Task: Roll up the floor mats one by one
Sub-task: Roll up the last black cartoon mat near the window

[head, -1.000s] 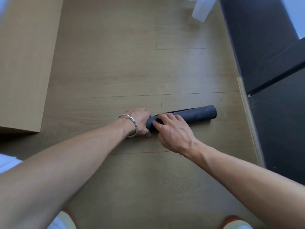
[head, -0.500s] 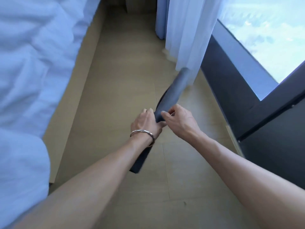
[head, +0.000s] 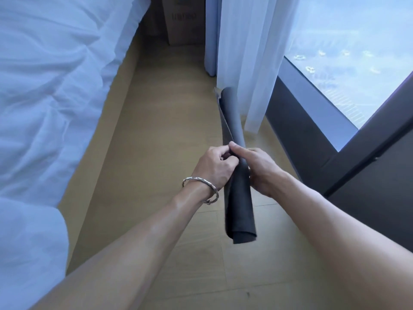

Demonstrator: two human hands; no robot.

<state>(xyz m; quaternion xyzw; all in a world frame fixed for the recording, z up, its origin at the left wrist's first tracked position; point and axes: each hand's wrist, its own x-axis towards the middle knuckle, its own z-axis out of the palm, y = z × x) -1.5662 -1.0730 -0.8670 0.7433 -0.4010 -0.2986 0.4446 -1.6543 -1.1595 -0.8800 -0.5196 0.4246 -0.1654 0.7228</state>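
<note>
A dark grey floor mat [head: 240,209], rolled into a long tube, is held in the air above the wooden floor, pointing away from me. Its far end [head: 230,101] reaches the white curtain; its near end hangs a little loose. My left hand [head: 215,167], with a silver bracelet on the wrist, grips the roll at its middle from the left. My right hand [head: 259,170] grips it from the right, thumb laid along the top. Both hands hide the roll's middle.
A bed with white bedding [head: 51,97] fills the left side, on a wooden base. White curtains [head: 248,52] hang ahead on the right, beside a dark window frame [head: 312,121]. A brown cardboard box [head: 185,21] stands at the far end of the narrow floor strip [head: 161,135].
The roll lay on the floor under both hands; it has been lifted and turned to point away from me. My view has risen from the floor toward the bed and window.
</note>
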